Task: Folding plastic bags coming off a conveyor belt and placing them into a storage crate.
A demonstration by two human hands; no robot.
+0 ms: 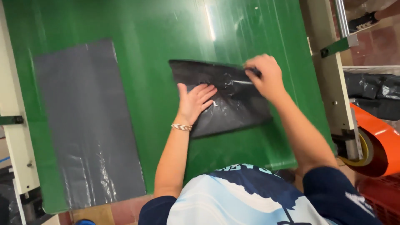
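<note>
Left hand [194, 101] flat, released, on black plastic bag [233, 106] | right hand [266, 77] pinching bag's top edge

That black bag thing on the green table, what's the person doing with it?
A person is handling a folded black plastic bag on a green table. The left hand lies flat on the bag's lower left part, pressing it down. The right hand pinches the bag's upper right edge between its fingers. A long grey sheet lies flat, apart from the bag, further left on the table. An orange roll sits at the right edge.
</note>
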